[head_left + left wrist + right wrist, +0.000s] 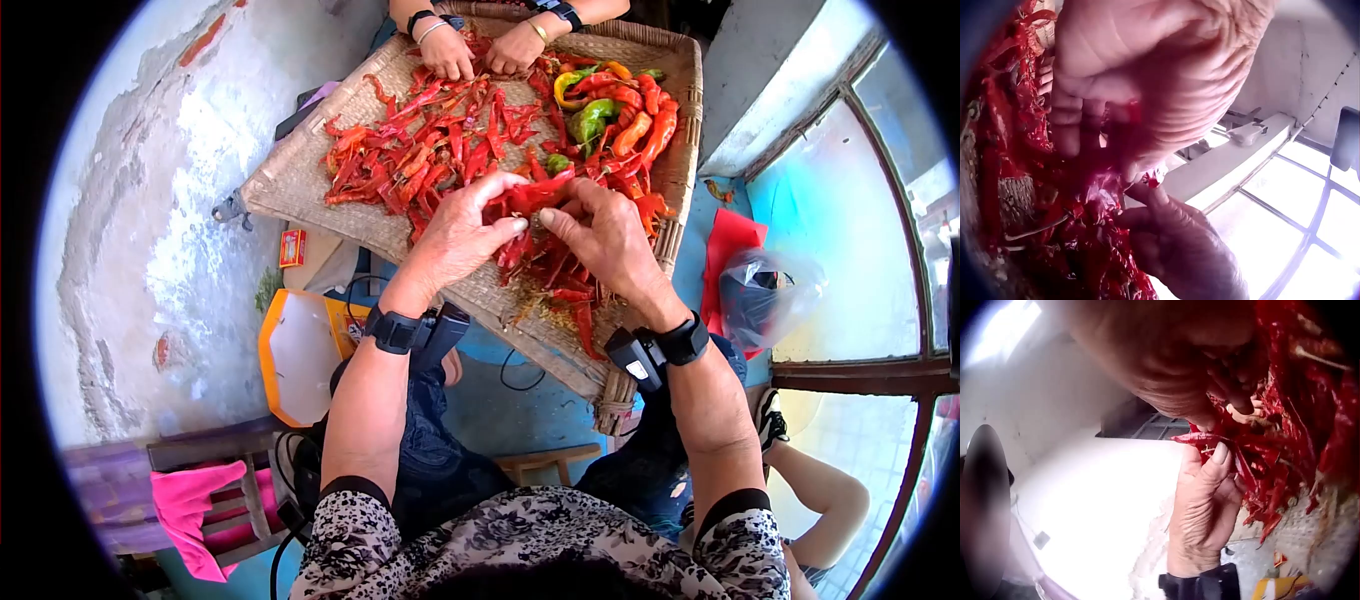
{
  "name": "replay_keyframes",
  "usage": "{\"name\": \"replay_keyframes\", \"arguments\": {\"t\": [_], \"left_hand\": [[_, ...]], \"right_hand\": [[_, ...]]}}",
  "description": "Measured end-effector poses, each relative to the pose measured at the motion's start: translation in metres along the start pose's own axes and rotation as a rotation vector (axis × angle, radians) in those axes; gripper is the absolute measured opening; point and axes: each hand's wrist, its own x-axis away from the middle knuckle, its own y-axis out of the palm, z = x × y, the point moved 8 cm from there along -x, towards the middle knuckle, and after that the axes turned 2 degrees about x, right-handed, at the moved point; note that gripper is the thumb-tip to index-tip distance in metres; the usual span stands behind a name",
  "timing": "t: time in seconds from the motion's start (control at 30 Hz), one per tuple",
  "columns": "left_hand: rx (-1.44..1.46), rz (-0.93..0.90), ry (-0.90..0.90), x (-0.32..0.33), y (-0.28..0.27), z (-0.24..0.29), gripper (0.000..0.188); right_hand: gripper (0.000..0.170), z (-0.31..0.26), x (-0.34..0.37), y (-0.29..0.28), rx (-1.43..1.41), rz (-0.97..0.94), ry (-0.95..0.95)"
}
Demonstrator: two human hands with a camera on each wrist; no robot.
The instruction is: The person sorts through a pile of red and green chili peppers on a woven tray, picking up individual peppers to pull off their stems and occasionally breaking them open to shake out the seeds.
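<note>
Wrinkled, slender red chillies [532,196] sat pinched in left hand [458,232] and right hand [610,240], their skins likely to tear between the two if either tugged hard.

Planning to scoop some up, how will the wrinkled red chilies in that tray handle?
The red chilies look thin and shrivelled, so probably light. Their creased skins might crack if squeezed. Overlapping on the woven tray, they may drag neighbours along.

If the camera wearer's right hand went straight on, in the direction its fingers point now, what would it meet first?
Past the red pepper that the right hand grips, it would likely first meet loose red peppers on the woven tray; depth is unclear.
</note>
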Motion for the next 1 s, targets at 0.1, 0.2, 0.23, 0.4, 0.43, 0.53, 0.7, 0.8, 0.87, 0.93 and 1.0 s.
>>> {"name": "replay_keyframes", "arguments": {"t": [0.1,0.2,0.23,0.4,0.43,0.53,0.7,0.8,0.87,0.93,1.0], "left_hand": [[-0.176,0.031,0.172,0.001,0.004,0.009,0.045],[-0.180,0.074,0.132,0.003,0.000,0.016,0.046],[-0.172,0.077,0.086,0.003,-0.002,0.016,0.046],[-0.175,0.174,-0.013,-0.004,-0.020,-0.017,0.032],[-0.175,0.173,-0.009,-0.005,-0.022,-0.022,0.032],[-0.260,0.312,0.176,-0.004,-0.033,-0.014,0.022],[-0.164,0.302,0.081,-0.008,-0.034,-0.022,0.020],[-0.062,0.252,0.069,-0.010,-0.027,-0.015,0.019],[0.024,0.252,0.108,-0.010,-0.022,-0.006,0.027],[0.065,0.243,0.107,-0.010,-0.018,-0.001,0.025],[0.104,0.234,0.111,-0.010,-0.015,0.002,0.023]], "right_hand": [[0.020,0.018,-0.006,0.015,-0.530,-0.011,0.190],[0.012,0.016,-0.006,0.007,-0.631,0.055,0.198],[0.011,0.017,-0.007,0.002,-0.662,0.109,0.195],[0.017,0.024,-0.008,-0.023,-0.617,0.153,0.151],[0.017,0.024,-0.007,-0.027,-0.617,0.156,0.150],[0.018,0.022,0.000,-0.029,-0.550,0.042,0.204],[0.016,0.030,0.006,-0.028,-0.306,-0.134,0.170],[0.030,0.011,0.013,-0.045,0.110,0.034,0.097],[0.030,0.006,0.014,-0.050,0.179,0.124,0.000],[0.029,-0.004,0.016,-0.056,0.251,0.216,-0.099],[0.026,-0.014,0.015,-0.059,0.194,0.260,-0.131]]}}
